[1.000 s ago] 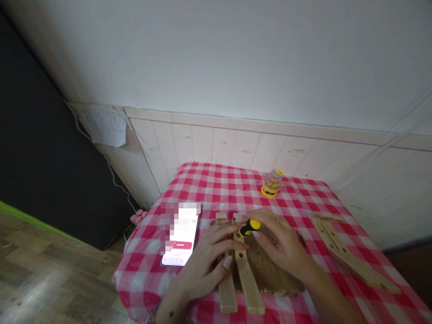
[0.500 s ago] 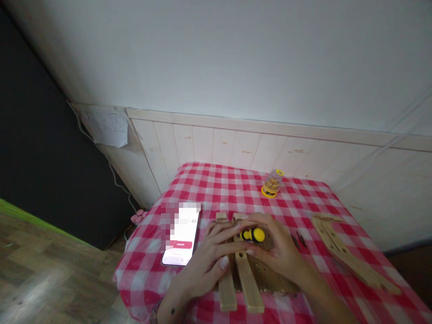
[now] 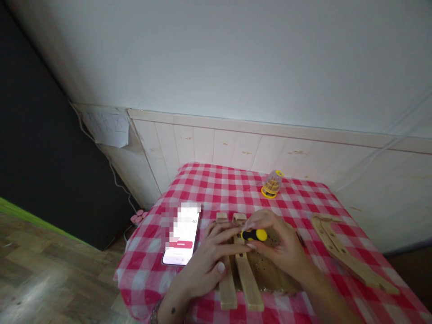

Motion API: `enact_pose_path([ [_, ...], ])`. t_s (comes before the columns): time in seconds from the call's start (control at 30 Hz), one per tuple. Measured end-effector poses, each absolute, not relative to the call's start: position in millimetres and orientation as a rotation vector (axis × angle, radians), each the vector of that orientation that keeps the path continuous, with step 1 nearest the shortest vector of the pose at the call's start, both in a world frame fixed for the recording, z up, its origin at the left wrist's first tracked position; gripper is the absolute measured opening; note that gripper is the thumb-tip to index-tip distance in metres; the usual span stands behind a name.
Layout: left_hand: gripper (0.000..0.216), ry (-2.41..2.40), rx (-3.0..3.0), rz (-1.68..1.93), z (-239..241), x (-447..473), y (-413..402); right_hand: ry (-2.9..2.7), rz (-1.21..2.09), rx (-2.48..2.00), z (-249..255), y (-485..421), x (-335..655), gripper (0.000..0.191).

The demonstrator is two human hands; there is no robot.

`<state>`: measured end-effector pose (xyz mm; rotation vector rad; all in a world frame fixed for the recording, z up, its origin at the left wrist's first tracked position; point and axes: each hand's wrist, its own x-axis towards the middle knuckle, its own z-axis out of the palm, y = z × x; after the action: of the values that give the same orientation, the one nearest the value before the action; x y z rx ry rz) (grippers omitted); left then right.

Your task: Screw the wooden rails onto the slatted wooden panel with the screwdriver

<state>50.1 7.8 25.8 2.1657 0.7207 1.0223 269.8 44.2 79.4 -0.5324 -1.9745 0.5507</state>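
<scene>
My right hand (image 3: 278, 238) grips a short black and yellow screwdriver (image 3: 255, 235) between thumb and fingers. Its tip points down toward a wooden strip (image 3: 249, 283) and is hidden by my fingers. My left hand (image 3: 211, 254) lies with fingers stretched out over that strip and a second wooden strip (image 3: 227, 288) beside it. Both strips rest on a brown wooden board (image 3: 268, 274) with small holes in its surface. A dark hole shows in the right strip, just below the left fingertips.
A lit phone (image 3: 184, 234) lies left of my left hand. At the back stands a clear, yellow-based bit holder (image 3: 272, 184). Curved wooden pieces (image 3: 354, 258) lie on the right of the checked tablecloth (image 3: 219, 184). Small dark bits (image 3: 301, 240) sit partly behind my right hand.
My right hand has turned slightly around the screwdriver, and its handle has tilted a little to the right. My left hand stays nearly in place over the strips.
</scene>
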Motion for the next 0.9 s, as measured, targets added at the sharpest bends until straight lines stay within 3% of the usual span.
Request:
enact_pose_path([
  [0.1,0.065,0.779,2.192,0.929,29.5,50.5,7.6,-1.924,0.7,-0.558,75.1,38.8,261.7,0.016],
  [0.23,0.031,0.806,2.195,0.818,35.4,51.2,8.9,-1.934,0.729,-0.695,70.7,35.1,259.3,0.02],
  [0.4,0.041,0.817,2.146,0.789,39.7,51.4,11.4,-1.977,0.612,-0.732,62.1,39.4,262.9,0.026],
  [0.6,0.034,0.804,2.098,0.854,35.0,50.1,8.9,-2.053,0.698,-0.702,65.1,36.8,267.2,0.04],
  [0.8,0.058,0.79,2.126,0.959,24.2,49.4,4.7,-2.041,0.727,-0.685,67.4,40.9,267.5,0.033],
  [0.9,0.059,0.769,2.137,1.03,20.9,48.8,3.8,-2.044,0.663,-0.615,68.6,43.8,264.0,0.031],
])
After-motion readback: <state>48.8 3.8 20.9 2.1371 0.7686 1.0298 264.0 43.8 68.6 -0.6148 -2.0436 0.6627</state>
